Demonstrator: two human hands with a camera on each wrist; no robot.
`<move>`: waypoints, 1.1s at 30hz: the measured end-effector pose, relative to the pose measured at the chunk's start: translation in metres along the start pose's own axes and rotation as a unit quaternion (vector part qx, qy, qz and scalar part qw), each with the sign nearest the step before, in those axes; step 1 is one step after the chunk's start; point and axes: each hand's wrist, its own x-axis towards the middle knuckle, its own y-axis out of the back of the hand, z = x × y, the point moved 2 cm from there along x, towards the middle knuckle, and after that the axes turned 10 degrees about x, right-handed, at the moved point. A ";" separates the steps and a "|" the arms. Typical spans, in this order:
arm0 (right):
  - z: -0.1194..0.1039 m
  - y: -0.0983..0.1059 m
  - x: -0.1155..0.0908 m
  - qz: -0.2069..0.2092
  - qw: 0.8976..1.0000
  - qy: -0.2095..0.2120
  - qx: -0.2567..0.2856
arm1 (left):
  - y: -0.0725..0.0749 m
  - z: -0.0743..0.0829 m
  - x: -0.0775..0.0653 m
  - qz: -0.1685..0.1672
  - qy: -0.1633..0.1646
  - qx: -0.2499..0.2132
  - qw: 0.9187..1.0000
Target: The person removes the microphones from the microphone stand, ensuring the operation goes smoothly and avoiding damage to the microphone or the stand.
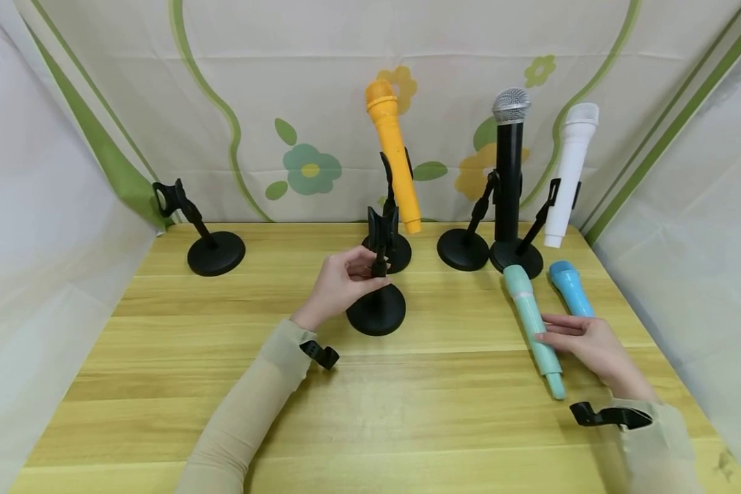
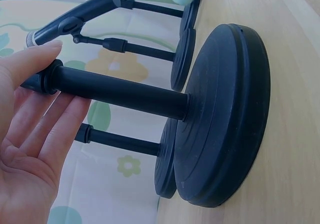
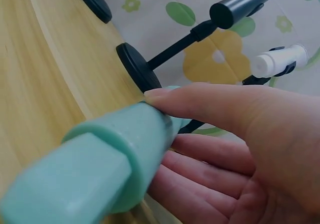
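My left hand (image 1: 344,283) grips the upright pole of a black microphone stand (image 1: 377,312) near the middle of the table. In the left wrist view, its thumb and fingers close around the top of that pole, above the round base (image 2: 225,119). The stand's clip holds no microphone. At the right, my right hand (image 1: 593,346) pinches a mint green microphone (image 1: 529,315) between thumb and fingers. Its narrow tail end points toward the camera in the right wrist view. Beside that hand lies a blue microphone (image 1: 571,288), partly hidden by it.
Behind the held stand, another stand carries an orange microphone (image 1: 395,151). Farther right, stands hold a black microphone (image 1: 509,165) with a silver head and a white microphone (image 1: 571,171). An unloaded stand (image 1: 216,252) is at the back left. A patterned curtain (image 1: 253,82) borders the wooden table (image 1: 160,384).
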 end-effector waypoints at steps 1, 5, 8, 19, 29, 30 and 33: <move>0.000 0.000 -0.001 -0.001 1.000 -0.002 -0.006 | 0.000 0.000 0.000 0.000 0.000 0.000 1.000; 0.001 0.003 -0.004 -0.002 1.000 -0.013 -0.021 | 0.000 -0.001 -0.001 -0.002 0.000 -0.002 1.000; 0.001 0.005 -0.007 0.002 0.999 -0.018 -0.032 | 0.000 -0.001 -0.001 -0.002 0.001 -0.003 1.000; 0.001 0.015 -0.016 0.015 0.999 -0.023 -0.043 | 0.000 -0.001 0.000 -0.003 -0.002 -0.007 1.000; 0.007 0.020 -0.017 0.018 0.999 -0.039 -0.027 | 0.000 -0.001 0.000 -0.003 0.001 -0.001 1.000; 0.007 0.021 -0.016 0.019 0.999 -0.041 -0.029 | 0.000 -0.001 0.000 -0.003 0.001 -0.001 1.000; 0.009 0.022 -0.016 0.020 0.998 -0.045 -0.043 | 0.000 -0.001 0.000 -0.002 0.001 0.001 1.000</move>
